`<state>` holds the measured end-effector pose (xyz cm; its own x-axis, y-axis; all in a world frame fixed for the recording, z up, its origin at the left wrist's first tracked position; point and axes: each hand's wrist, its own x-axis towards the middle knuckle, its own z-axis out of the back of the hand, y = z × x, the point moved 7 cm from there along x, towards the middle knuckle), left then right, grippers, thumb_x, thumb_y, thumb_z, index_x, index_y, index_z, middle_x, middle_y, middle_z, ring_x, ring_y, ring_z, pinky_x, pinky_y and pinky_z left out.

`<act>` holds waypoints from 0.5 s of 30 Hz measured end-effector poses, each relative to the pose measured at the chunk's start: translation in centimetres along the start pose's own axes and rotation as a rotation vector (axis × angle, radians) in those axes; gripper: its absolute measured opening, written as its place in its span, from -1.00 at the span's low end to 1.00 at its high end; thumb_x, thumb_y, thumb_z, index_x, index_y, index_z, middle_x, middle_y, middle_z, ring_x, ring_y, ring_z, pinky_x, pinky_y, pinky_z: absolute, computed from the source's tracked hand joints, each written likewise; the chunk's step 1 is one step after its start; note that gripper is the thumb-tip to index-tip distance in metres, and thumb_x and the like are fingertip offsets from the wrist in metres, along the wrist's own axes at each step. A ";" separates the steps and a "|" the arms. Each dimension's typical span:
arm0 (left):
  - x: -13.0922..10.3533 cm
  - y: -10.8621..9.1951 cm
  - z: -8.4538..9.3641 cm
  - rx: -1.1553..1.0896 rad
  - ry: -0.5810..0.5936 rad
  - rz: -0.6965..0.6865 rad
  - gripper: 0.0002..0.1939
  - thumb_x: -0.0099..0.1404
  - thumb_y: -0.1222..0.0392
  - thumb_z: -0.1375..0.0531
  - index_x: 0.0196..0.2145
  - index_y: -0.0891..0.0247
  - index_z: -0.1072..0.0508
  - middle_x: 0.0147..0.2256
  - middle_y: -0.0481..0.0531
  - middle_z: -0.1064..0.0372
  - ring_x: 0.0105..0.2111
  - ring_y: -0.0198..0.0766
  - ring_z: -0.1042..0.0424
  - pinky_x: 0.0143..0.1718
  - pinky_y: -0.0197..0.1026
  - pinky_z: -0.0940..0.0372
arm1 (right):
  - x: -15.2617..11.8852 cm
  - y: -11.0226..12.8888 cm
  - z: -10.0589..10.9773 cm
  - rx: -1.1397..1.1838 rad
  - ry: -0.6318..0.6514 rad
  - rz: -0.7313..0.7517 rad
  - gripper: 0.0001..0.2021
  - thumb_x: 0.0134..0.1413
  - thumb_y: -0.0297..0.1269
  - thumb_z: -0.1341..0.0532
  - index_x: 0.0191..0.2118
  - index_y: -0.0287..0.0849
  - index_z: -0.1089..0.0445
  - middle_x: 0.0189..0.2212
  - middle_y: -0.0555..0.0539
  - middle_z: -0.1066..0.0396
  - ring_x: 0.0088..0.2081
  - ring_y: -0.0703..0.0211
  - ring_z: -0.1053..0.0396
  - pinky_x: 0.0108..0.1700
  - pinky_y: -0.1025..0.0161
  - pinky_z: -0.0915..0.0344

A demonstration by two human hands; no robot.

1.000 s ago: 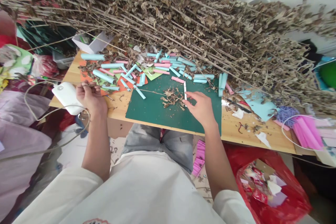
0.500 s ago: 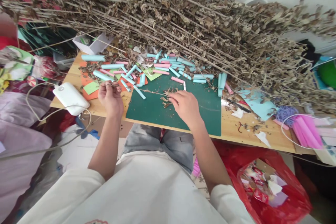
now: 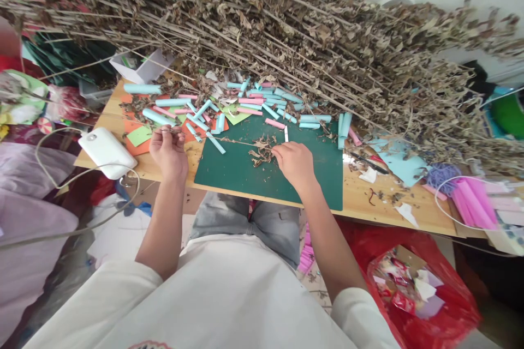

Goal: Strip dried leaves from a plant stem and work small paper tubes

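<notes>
My left hand (image 3: 168, 154) is closed in a pinch above the table's left part, with brown dried plant bits at its fingertips. A thin dried stem (image 3: 239, 142) runs from near that hand across to the right. At its right end, my right hand (image 3: 293, 162) pinches the dried plant beside a clump of curled dry leaves (image 3: 262, 154). The exact grip point is hidden by the fingers. Leaves and crumbs lie over the green cutting mat (image 3: 229, 172) under the right hand.
Dried leafy stalks (image 3: 262, 27) heap across the back. Blue paper rolls (image 3: 315, 118) and pink rolls (image 3: 249, 111) lie before them. A white power bank (image 3: 107, 152) with a cable sits left. A red bag (image 3: 454, 305) of wrappers hangs below right.
My right hand has shifted slightly right along the dried plant, showing more of the leaf clump. My left hand keeps its pinch, and the view has moved a little.
</notes>
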<state>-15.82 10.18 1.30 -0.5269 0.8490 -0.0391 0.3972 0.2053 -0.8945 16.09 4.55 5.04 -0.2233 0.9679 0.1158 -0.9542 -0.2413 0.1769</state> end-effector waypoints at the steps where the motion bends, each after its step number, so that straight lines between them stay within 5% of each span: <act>1: 0.1 -0.2 0.2 -0.011 -0.009 0.000 -0.67 0.16 0.01 -0.35 -0.39 0.26 -0.32 -0.44 -0.10 -0.39 -0.54 -0.52 -0.33 -0.48 -0.48 -0.25 | 0.0 0.0 0.1 0.003 0.011 -0.002 -0.76 0.30 -0.31 -0.08 -0.13 -0.14 -0.51 -0.28 -0.14 -0.52 -0.21 0.04 -0.38 -0.21 0.14 -0.13; 5: 0.2 -1.0 0.7 -0.022 -0.018 -0.009 -0.68 0.17 0.03 -0.35 -0.40 0.27 -0.32 -0.46 -0.10 -0.40 -0.54 -0.53 -0.33 -0.50 -0.49 -0.24 | 0.0 0.3 1.0 0.034 0.010 0.015 -0.53 0.22 -0.25 -0.20 0.23 -0.13 -0.24 -0.04 -0.19 -0.47 -0.05 -0.07 -0.35 -0.12 0.08 -0.18; 11: -0.8 -1.0 0.1 -0.036 0.001 0.016 -0.63 0.11 0.00 -0.38 -0.41 0.27 -0.31 -0.46 -0.10 -0.41 -0.56 -0.53 -0.34 -0.50 -0.49 -0.25 | -0.4 0.0 2.0 0.056 -0.019 -0.002 -0.59 0.22 -0.14 -0.20 0.15 -0.11 -0.34 -0.06 -0.19 -0.47 -0.03 -0.10 -0.34 -0.10 0.05 -0.20; 15: -2.9 0.5 -2.2 -0.069 0.090 0.085 -0.67 0.15 0.03 -0.36 -0.41 0.26 -0.31 -0.43 -0.07 -0.44 -0.53 -0.49 -0.40 -0.48 -0.46 -0.29 | -0.9 0.2 2.8 0.066 -0.050 -0.017 -0.59 0.21 -0.11 -0.21 0.13 -0.11 -0.36 -0.08 -0.19 -0.48 -0.04 -0.09 -0.34 -0.10 0.06 -0.20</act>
<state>-12.46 8.82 1.97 -0.4205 0.9046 -0.0705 0.4900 0.1610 -0.8567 16.63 3.38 7.72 -0.1957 0.9674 0.1609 -0.9422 -0.2310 0.2427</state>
